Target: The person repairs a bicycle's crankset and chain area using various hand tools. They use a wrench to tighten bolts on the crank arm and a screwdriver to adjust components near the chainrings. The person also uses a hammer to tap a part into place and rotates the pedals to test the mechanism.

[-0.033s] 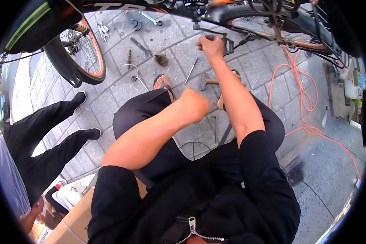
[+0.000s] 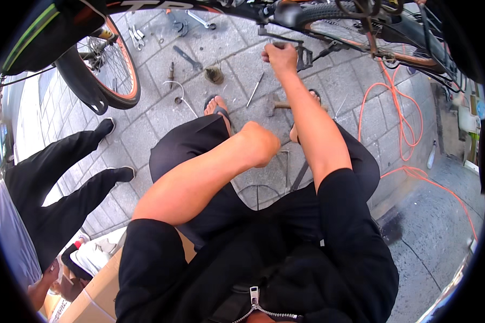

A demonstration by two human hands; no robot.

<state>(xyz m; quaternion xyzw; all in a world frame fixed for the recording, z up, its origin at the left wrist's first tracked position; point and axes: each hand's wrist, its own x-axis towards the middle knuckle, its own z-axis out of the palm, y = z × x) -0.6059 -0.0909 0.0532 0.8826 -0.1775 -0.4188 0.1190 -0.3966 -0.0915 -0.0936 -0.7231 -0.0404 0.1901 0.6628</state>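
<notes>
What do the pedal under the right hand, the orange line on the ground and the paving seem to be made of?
Pedal: dark metal by its look, thin cage-like outline; right hand grips beside it. Orange line: flexible plastic or rubber hose or cable, lying in loose loops; which one, unclear. Paving: grey stone or concrete blocks, matte, with visible joints.

The scene is viewed from a single head-worn fisheye camera, aimed steeply down over the wearer's own lap and forearms at the stone pavement (image 2: 145, 140) close below, with the bicycle (image 2: 328, 16) bent along the upper rim and no second view provided for overlap.
</notes>
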